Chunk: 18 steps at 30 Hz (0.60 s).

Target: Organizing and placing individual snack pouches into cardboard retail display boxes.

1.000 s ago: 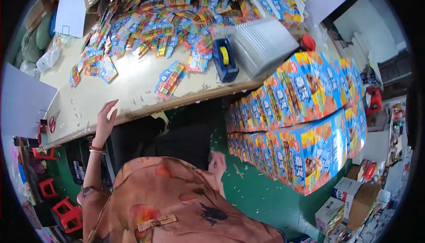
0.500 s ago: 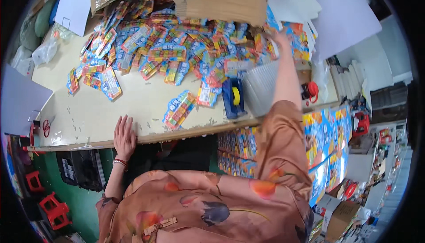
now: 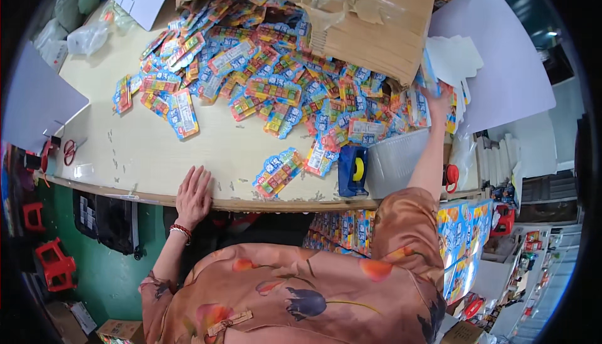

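Note:
My left hand (image 3: 194, 197) rests on the table's front edge, fingers stretched out, with nothing in it. My right hand (image 3: 437, 98) reaches far right, beside the lower corner of a big cardboard box (image 3: 376, 24). Its fingertips are at a blue printed packet (image 3: 427, 71) and the stacked printed cards; whether they grip anything is not clear. A heap of small colourful blister-card packs (image 3: 273, 90) spills from the box over the table. One pack (image 3: 279, 172) lies apart near the front edge. A blue tape dispenser (image 3: 352, 172) with yellow core stands left of my right forearm, beside a clear plastic tray (image 3: 395, 162).
Red-handled scissors (image 3: 70, 151) lie at the table's left. White boards (image 3: 495, 56) and white card pieces (image 3: 454, 59) stand at the right. A red-capped bottle (image 3: 451, 178) is beside my right arm. Printed display cartons (image 3: 464, 237) stand below the table; red stools (image 3: 55, 262) are on the green floor.
The whole view has shifted, so the table and box appear lower and further right. My right hand stays by the box corner, its fingers nearer the blue packet. My left hand remains at the edge.

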Each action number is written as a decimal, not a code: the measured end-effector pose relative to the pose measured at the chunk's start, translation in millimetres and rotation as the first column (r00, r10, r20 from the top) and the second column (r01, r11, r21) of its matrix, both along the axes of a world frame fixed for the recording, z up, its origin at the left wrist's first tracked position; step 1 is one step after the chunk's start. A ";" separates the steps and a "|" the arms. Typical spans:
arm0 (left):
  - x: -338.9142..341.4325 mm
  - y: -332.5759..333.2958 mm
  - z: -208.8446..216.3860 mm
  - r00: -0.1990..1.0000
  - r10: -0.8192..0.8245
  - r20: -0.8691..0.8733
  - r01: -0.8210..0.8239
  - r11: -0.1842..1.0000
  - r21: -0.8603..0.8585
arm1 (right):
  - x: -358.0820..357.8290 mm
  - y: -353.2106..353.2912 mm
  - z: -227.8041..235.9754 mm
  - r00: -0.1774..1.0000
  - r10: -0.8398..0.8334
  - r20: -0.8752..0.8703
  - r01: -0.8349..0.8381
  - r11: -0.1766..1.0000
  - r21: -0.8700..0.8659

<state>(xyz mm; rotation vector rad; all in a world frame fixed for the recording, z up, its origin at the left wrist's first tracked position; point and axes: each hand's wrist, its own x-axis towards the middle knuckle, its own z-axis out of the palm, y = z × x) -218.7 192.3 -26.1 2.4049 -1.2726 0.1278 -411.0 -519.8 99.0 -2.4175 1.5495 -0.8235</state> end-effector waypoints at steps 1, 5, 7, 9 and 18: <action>-2.9 4.9 0.3 1.000 0.005 0.002 -0.005 1.000 0.001 | 6.9 13.8 12.7 0.995 -0.094 0.019 0.096 0.984 -0.148; -4.7 9.9 11.9 0.997 -0.016 -0.073 0.012 0.998 -0.062 | 4.0 85.0 107.4 0.903 -0.328 0.278 0.420 0.808 -0.412; 4.4 2.8 16.1 0.988 -0.074 -0.132 0.039 0.967 -0.252 | -4.8 164.5 150.7 0.927 -0.086 0.364 0.300 0.754 -0.585; 7.8 -16.8 40.3 0.923 -0.143 -0.357 -0.055 0.870 -0.490 | 7.5 245.8 157.7 0.966 0.092 0.241 0.148 0.568 -0.810; 40.4 -33.8 153.8 0.347 -0.444 -0.826 -0.733 0.421 -0.534 | 108.1 490.1 41.8 0.613 0.391 -0.687 -0.743 -0.011 -0.669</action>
